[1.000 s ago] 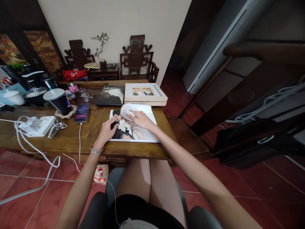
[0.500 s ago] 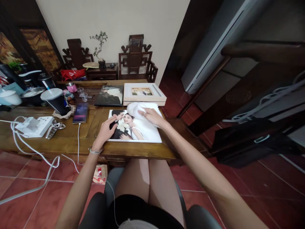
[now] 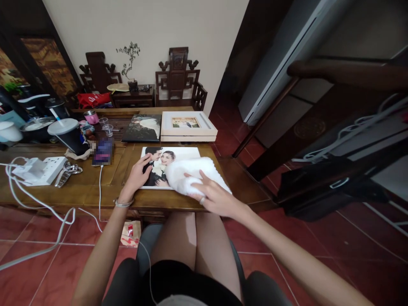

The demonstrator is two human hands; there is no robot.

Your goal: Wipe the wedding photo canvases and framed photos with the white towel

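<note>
Left hand (image 3: 137, 175) spread, resting on left edge of photo (image 3: 161, 172), likely to stop it sliding; photo face-up near table's (image 3: 118, 180) front edge, presumably for reach; right hand (image 3: 217, 199) pinching bunched cloth (image 3: 179, 173) over photo's right part

Fluffy cloth (image 3: 181, 169), smooth photo panel (image 3: 160, 171), glossy wooden table (image 3: 92, 185).

left hand (image 3: 138, 174) on photo (image 3: 161, 169), right hand (image 3: 217, 197) holding white cloth (image 3: 199, 168) over it
</note>
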